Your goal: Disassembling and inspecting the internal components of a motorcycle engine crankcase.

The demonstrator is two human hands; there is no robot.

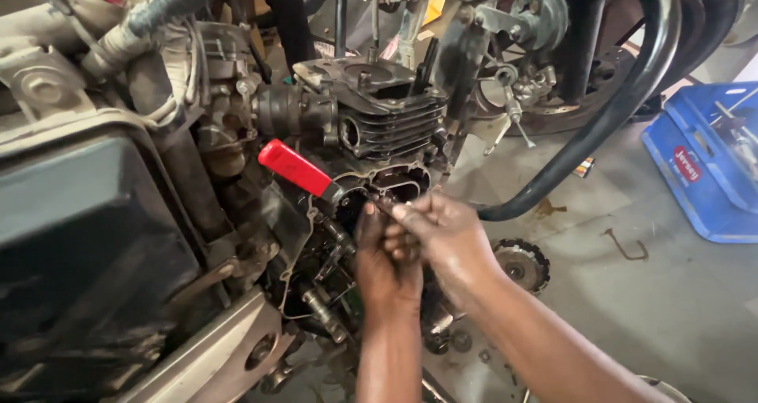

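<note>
A greasy motorcycle engine [391, 115] with a finned cylinder sits open in the frame, its crankcase opening [399, 183] exposed. A red-handled screwdriver [296, 168] sticks out to the left, tip buried at the case edge, with no hand on its handle. My left hand [385, 261] reaches up from below, its fingers curled against the case just under the opening; what they hold is hidden. My right hand [444, 233] comes in from the right, thumb and fingertips pinched together on a small dark part at the opening's lower rim.
A black exhaust pipe [624, 95] curves down at the right. A toothed clutch wheel [521, 262] and a bent hook [628, 249] lie on the concrete floor. A blue plastic crate [703, 166] stands far right. The carburettor [225, 111] and hoses crowd the left.
</note>
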